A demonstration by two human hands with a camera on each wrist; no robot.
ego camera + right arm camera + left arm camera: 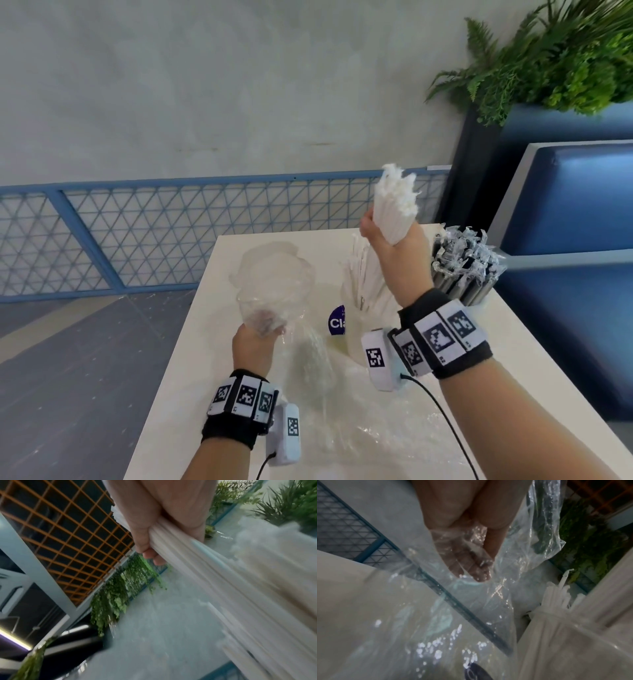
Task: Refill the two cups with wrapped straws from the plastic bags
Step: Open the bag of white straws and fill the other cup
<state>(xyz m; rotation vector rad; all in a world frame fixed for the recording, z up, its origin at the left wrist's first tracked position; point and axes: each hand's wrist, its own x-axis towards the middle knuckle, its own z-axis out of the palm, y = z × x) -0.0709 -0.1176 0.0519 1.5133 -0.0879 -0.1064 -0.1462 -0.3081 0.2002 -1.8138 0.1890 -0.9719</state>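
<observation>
Right hand (383, 236) grips a straw bundle (394, 205) upright, directly above the white cup (356, 339) below it; left hand (253, 346) clutches the empty bag (274, 277).

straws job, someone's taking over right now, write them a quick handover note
Right hand: grips a bundle of white wrapped straws, raised above the white cup.
Left hand: holds an emptied clear plastic bag off the table.
Done: dark-straw cup looks full; the white cup has some straws.
Left: drop the bundle into the white cup, set the bag aside. Another clear bag lies near the table's front edge.
</observation>
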